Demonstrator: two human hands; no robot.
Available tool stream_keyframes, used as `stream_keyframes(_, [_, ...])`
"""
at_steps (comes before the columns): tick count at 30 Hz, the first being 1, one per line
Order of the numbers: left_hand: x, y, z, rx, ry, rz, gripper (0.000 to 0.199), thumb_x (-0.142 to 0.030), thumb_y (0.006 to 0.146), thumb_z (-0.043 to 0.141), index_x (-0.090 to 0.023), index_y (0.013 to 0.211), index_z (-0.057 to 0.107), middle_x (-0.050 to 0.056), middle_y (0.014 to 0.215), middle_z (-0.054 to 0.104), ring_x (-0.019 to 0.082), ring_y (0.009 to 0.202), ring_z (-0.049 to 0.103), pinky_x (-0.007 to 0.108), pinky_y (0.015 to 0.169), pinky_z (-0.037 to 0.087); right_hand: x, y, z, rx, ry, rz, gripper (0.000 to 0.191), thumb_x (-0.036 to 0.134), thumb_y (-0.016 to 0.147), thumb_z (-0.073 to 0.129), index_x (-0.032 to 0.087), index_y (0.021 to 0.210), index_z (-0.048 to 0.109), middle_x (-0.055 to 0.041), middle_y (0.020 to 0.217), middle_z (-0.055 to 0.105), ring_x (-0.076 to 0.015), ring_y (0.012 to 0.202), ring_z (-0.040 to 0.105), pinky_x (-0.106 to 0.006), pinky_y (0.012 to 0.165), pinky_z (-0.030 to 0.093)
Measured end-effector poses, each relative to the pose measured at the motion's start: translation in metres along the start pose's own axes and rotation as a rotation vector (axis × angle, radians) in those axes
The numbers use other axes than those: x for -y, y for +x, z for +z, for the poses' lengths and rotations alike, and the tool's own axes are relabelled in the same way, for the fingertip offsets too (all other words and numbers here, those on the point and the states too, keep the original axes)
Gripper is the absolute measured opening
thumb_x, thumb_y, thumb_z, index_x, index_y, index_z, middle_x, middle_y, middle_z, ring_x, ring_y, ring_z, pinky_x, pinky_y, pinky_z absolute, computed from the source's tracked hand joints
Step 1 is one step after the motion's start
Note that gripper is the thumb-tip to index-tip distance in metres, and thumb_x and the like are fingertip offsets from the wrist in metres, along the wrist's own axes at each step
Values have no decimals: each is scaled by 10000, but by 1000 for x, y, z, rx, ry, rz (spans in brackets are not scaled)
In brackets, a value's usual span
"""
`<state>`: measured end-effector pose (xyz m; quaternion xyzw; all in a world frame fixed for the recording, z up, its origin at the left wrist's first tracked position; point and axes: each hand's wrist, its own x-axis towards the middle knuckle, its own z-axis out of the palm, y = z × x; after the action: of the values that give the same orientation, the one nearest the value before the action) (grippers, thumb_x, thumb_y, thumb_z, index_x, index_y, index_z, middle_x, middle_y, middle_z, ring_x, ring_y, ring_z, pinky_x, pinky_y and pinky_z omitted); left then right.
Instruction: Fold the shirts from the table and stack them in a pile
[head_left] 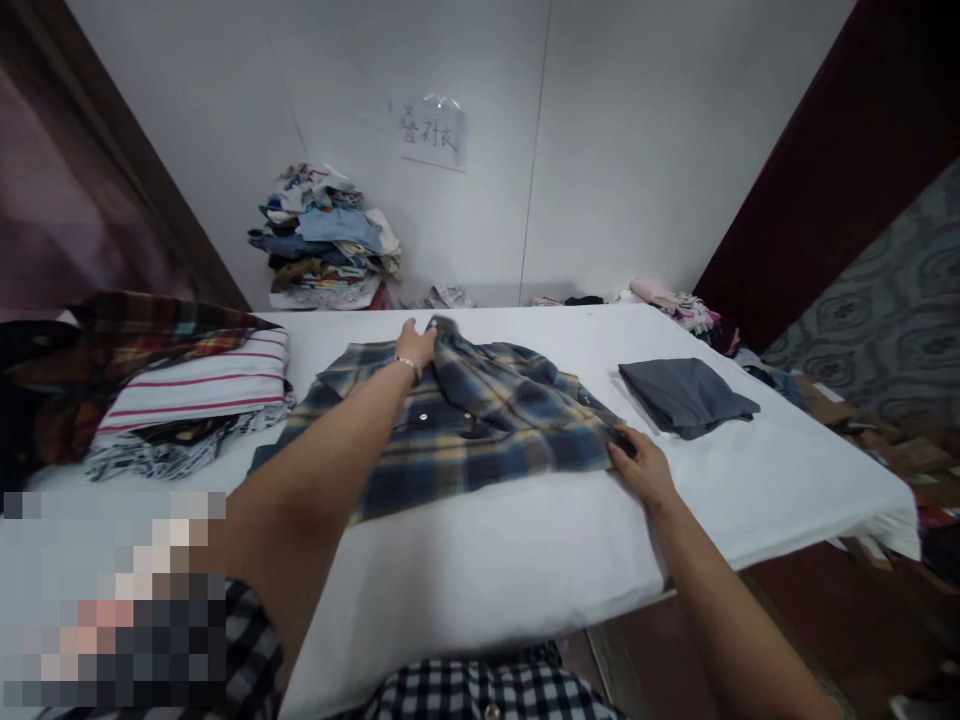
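A blue and tan plaid shirt [450, 460] lies spread sideways over the white-covered table [465, 560], with a few light buttons showing near its middle. At the shirt's far edge, my left hand [417, 345], with a bracelet at the wrist, is closed on its dark collar, which is lifted a little. My right hand [641, 465] pinches the shirt's edge at the right, close to the table surface. Part of the shirt's left side is hidden behind my left forearm.
To the right lies a folded dark grey garment [686, 395]. Folded clothes, including a striped white one [202, 380], are stacked at the left. A tall pile of clothes [330, 240] stands by the wall, under a paper sign [431, 135]. More clothes [682, 305] lie beyond the table's right edge.
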<state>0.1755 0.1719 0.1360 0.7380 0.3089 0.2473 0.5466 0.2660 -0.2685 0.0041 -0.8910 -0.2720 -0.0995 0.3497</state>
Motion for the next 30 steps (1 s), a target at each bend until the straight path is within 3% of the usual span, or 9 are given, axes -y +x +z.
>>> stream_keyframes(3, [30, -36, -5, 92, 318, -16, 254, -374, 894, 592, -146, 960, 684, 87, 946, 695, 208, 860, 643, 349, 793, 506, -4, 0, 2, -2, 25, 5, 464, 473, 807, 550, 194, 1156, 672, -100, 1040, 707, -257, 956, 638, -394, 875, 499])
stream_keyframes(6, [52, -74, -3, 225, 549, 31, 264, -421, 831, 630, -190, 722, 698, 62, 817, 713, 223, 861, 647, 302, 778, 481, -6, 0, 3, -15, 61, 18, 453, 462, 805, 536, 185, 1132, 680, -102, 1041, 710, -260, 971, 639, -404, 896, 496])
stream_keyframes(11, [64, -108, 8, 408, 871, 260, 302, -496, 755, 698, -230, 888, 755, 64, 1003, 715, 252, 1019, 631, 307, 872, 470, -5, 0, 3, -33, 84, 43, 436, 468, 803, 528, 194, 1101, 691, -97, 1045, 721, -264, 988, 644, -416, 923, 491])
stream_keyframes(14, [61, -114, 19, 468, 950, 350, 369, -542, 792, 659, -246, 993, 749, 57, 1088, 699, 240, 1059, 623, 298, 889, 472, -3, 1, 2, -21, 93, 62, 444, 468, 798, 534, 193, 1108, 692, -101, 1051, 727, -266, 964, 655, -418, 893, 506])
stream_keyframes(17, [56, -117, 31, 512, 942, 336, 328, -525, 836, 623, -247, 962, 741, 31, 1068, 714, 205, 992, 652, 260, 822, 485, -3, 1, 2, -16, 117, 75, 442, 463, 802, 533, 191, 1113, 690, -101, 1054, 733, -262, 947, 666, -407, 869, 516])
stream_keyframes(20, [51, -112, 38, 453, 962, 307, 230, -388, 909, 551, -235, 974, 709, 28, 1035, 731, 187, 975, 663, 249, 803, 481, -3, 0, 2, -13, 139, 78, 435, 464, 813, 533, 193, 1117, 687, -96, 1047, 738, -258, 964, 670, -395, 876, 514])
stream_keyframes(24, [51, -96, 41, 323, 1016, 249, 306, -337, 973, 403, -206, 1130, 631, 98, 1104, 719, 228, 1023, 664, 307, 824, 485, -4, 1, 4, -12, 171, 88, 455, 478, 813, 543, 188, 1136, 678, -96, 1057, 738, -253, 981, 669, -384, 888, 509])
stream_keyframes(30, [62, -85, 43, 308, 1085, 167, 247, -318, 928, 475, -197, 1058, 646, 141, 1071, 726, 272, 1000, 681, 339, 796, 495, -2, 2, 4, -11, 144, 150, 476, 488, 787, 551, 191, 1135, 681, -83, 933, 748, -246, 831, 669, -365, 785, 511])
